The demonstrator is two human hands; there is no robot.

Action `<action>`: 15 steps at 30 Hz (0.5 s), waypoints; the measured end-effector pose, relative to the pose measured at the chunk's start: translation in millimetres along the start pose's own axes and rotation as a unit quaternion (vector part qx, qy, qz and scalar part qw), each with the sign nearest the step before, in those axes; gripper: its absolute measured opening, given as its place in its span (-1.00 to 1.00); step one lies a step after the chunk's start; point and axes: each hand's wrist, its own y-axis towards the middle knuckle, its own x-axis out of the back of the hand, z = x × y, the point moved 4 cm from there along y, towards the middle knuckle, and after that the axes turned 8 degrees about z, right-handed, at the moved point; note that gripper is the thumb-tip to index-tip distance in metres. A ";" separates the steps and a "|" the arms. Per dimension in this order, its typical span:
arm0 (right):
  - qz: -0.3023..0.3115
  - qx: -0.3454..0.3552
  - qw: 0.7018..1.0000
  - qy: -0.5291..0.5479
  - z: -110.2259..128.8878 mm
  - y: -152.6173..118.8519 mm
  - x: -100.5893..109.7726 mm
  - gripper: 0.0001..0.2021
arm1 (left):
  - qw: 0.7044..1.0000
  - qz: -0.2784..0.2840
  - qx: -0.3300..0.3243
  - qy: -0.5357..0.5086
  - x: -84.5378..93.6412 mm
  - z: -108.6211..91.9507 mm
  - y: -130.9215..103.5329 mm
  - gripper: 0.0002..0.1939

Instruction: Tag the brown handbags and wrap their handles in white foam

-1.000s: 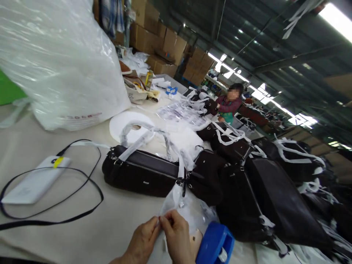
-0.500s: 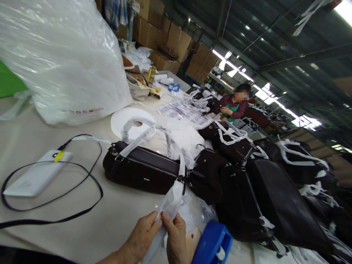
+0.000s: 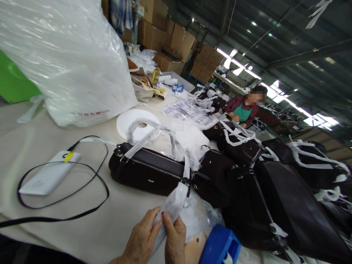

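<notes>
A pale table (image 3: 90,234) filled most of the view, and at its far left a big white plastic sack (image 3: 79,69) bulged upward. Along the right side lay a crowd of dark bags (image 3: 297,205), set close against one another, many with handles wrapped in white. Beyond them stood a co-worker (image 3: 244,110) in a dark red top and green apron. Nearer, a long dark handbag (image 3: 148,176) sat on the table just ahead of the person's hands, its wrapped handles looping up over the top. From its right end a strap in translucent wrapping (image 3: 177,196) ran down to both hands. The left hand (image 3: 141,234) was nearly closed, fingers curled, pinching the wrapping from one side; the right hand (image 3: 176,234), close beside it, pressed its thumb along the wrapping, with the fingers bent behind. A white roll (image 3: 123,124) lay flat behind the handbag, partly covered by a handle. To the right of the right hand was a blue plastic object (image 3: 220,245), cut off by the lower edge. A white power bank (image 3: 49,176) rested left of the handbag, ringed by a black cord (image 3: 41,220). Smallest was a silvery plate (image 3: 151,180) on the handbag's front.
</notes>
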 end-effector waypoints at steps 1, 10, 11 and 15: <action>0.000 -0.001 1.000 0.000 -1.5 0.4 0.8 -0.72 | 1.000 0.006 0.010 -0.017 0.5 -2.7 1.5 -0.64; -0.004 0.012 0.997 -0.076 -3.4 3.3 8.5 -0.66 | 0.962 0.059 0.133 -0.231 -7.5 9.0 15.2 -0.68; -0.013 0.020 0.996 -0.089 -3.2 3.5 9.2 -0.65 | 0.956 0.065 0.139 -0.250 -10.4 14.7 17.0 -0.68; -0.056 0.047 0.993 -0.092 -7.4 4.1 11.1 -0.63 | 0.936 0.092 0.158 -0.302 -21.8 31.8 23.9 -0.72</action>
